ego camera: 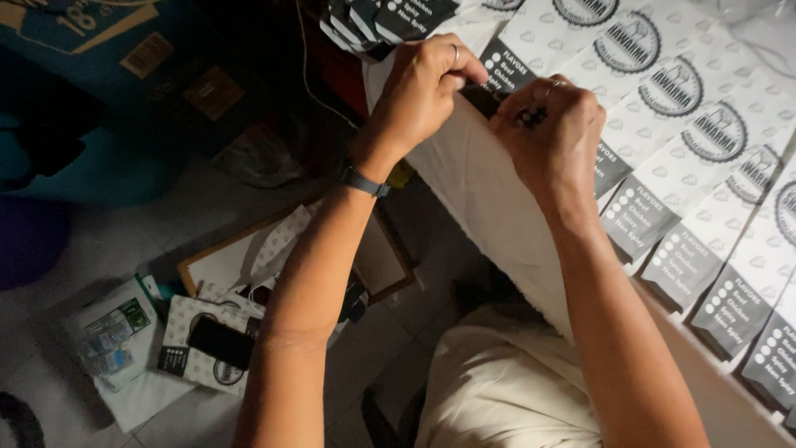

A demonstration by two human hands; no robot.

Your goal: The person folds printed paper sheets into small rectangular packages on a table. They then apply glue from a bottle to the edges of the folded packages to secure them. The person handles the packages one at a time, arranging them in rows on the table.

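Left fingers: the left hand (427,87) was closed narrow, thumb and forefinger pinched on the top edge of a small dark pouch (491,98); a ring sat on one finger.
Right fingers: the right hand (551,137) was curled into a near fist at 3 o'clock of the left, holding the same pouch; how its fingertips met was hidden.
Pouch: held between both hands at the table edge, mostly covered, only a dark strip visible.
Step in hand: by the look of it, working the pouch's top edge, sealing or opening; I could not tell which.
Next move: would likely call for a firm two-handed pinch kept level along the edge.
Wrist: a dark watch (363,179) at 7 o'clock of the left hand.
Rows of pouches (688,166): white with round dark emblems and grey bottom panels, overlapping, from 12 to 4 o'clock on the white cloth (489,207).
Floor: a similar pouch with a black phone (220,342) at 8 o'clock; blue cardboard box (99,33) at 10 o'clock.
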